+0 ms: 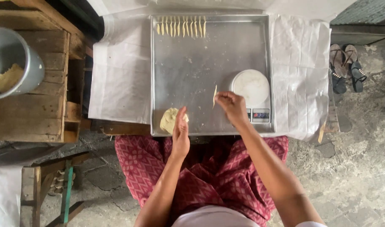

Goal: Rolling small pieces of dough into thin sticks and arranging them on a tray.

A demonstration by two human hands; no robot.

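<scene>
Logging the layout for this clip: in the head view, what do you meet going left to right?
Grey bucket → wooden crate → dough lump → thin dough strip → white scale → sandals.

I count 1 metal tray, 1 small scale on it, 1 dough lump, approx. 11 thin dough strips in a row at the far edge, plus 1 strip held up. Also 1 grey bucket, 2 prs of sandals, 2 hands.
</scene>
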